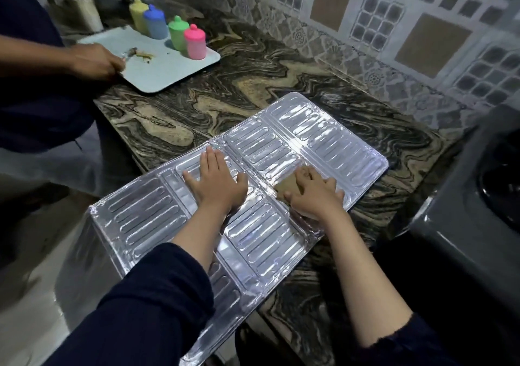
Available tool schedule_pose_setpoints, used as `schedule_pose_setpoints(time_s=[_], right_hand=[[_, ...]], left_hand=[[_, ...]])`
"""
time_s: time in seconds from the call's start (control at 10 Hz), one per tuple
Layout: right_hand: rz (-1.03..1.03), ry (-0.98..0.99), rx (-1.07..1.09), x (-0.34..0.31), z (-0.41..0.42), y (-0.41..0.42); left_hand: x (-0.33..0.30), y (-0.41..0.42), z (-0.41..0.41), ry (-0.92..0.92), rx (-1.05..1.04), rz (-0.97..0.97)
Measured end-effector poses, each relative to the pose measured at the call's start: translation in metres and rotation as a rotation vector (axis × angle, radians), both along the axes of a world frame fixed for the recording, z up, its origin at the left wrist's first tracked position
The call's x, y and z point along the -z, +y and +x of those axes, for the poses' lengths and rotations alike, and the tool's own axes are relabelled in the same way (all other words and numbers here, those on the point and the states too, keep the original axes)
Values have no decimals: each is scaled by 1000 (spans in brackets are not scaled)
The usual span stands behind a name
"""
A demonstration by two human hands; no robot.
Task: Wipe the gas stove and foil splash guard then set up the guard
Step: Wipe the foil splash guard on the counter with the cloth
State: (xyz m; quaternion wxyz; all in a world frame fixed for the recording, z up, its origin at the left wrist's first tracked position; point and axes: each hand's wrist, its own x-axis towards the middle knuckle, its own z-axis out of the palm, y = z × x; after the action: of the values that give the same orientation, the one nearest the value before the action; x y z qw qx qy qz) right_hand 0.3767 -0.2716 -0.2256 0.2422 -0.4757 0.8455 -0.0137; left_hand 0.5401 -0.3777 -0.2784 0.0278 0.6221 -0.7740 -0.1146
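So we've got this swirly brown-and-black marble countertop as the base of everything, with patterned wall tiles running along behind it. Lying flat across the countertop is the foil splash guard, fully unfolded, shiny with ribbed panels; its near-left end sticks out past the counter edge over the floor. Right of the guard, at the frame edge, we see the dark grey gas stove, only partly in view.

Up beyond the guard's far-left corner sits a pale blue tray with four little lidded containers on it: yellow, blue, green and pink. Another person's hand is at that tray holding a small utensil, can't tell what exactly.

On the guard itself, our left hand is spread flat, palm down on the middle panels, fingers open, gripping nothing, just pressing. Our right hand is just beside it toward the stove side, fingers loosely spread and pressed down on a tan cloth that lies on the foil.
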Motion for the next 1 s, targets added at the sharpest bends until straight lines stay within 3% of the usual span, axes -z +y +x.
schedule_pose_setpoints(time_s=[0.4, 0.7, 1.0], right_hand=[[101, -7, 74, -17, -7, 35], [-35, 117, 74, -2, 10, 31], [3, 156, 49, -1, 14, 27]], left_hand=[[-2, 3, 1, -20, 21, 11], [-2, 2, -1, -21, 15, 6], [-3, 2, 1, -46, 18, 11]])
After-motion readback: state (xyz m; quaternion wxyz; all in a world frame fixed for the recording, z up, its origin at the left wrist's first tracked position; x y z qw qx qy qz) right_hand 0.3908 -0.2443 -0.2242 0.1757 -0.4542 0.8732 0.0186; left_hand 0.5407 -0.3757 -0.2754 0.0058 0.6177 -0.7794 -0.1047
